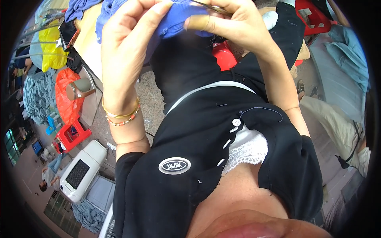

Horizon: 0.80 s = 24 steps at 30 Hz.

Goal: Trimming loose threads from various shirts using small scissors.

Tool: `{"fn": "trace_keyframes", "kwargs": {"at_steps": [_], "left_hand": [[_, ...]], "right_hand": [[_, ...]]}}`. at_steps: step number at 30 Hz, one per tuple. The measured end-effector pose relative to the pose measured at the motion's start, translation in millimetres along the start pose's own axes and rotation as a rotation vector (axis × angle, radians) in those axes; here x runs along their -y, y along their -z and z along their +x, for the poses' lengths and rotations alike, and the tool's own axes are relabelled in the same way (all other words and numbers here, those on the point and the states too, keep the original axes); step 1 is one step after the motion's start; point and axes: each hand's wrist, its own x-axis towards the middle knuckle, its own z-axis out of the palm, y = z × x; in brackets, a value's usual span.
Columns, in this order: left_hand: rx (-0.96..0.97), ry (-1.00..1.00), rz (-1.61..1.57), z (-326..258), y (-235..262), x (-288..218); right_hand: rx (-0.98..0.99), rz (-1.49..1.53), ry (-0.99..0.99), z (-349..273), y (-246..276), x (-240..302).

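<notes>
We see both hands raised close in front of the camera, near the top edge of the picture, working on one piece of blue ribbed fabric [180,18]. The left hand [129,29] is curled over the fabric from the left side. Its fingers [152,12] are bent and pressed together, and they pinch the cloth between the thumb and the other fingers, so there is almost no gap between them. On the left wrist there are a gold bangle [119,115] and a bead bracelet [123,121].

The right hand [238,23] comes from the right side and meets the fabric at the same place. Its thumb [198,22] lies flat on the blue cloth, and the fingers are closed tightly around a thin dark metal tool [212,8], which looks like small scissors; we cannot tell its exact kind because most of it is hidden by the hand. The two hands are just beside each other, with the fabric stretched between them.

More blue cloth [85,7] lies on a wooden table [90,43] at the upper left. Below the hands we see the person's black top [206,131] with white buttons [236,122] and a loose thread [264,110]. On the floor at the left stand a red plastic stool [72,135], an orange bag [65,95] and a white machine [81,170].
</notes>
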Motion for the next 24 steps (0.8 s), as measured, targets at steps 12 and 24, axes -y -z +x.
{"fn": "trace_keyframes", "kwargs": {"at_steps": [12,24], "left_hand": [[-0.021,-0.034,0.091,-16.3,11.6,-6.2],[0.005,0.017,-0.112,-9.7,23.0,-12.1]], "right_hand": [[-0.126,-0.105,0.002,-9.5,26.8,21.2],[-0.195,-0.105,-0.048,-2.4,41.1,-1.9]]}}
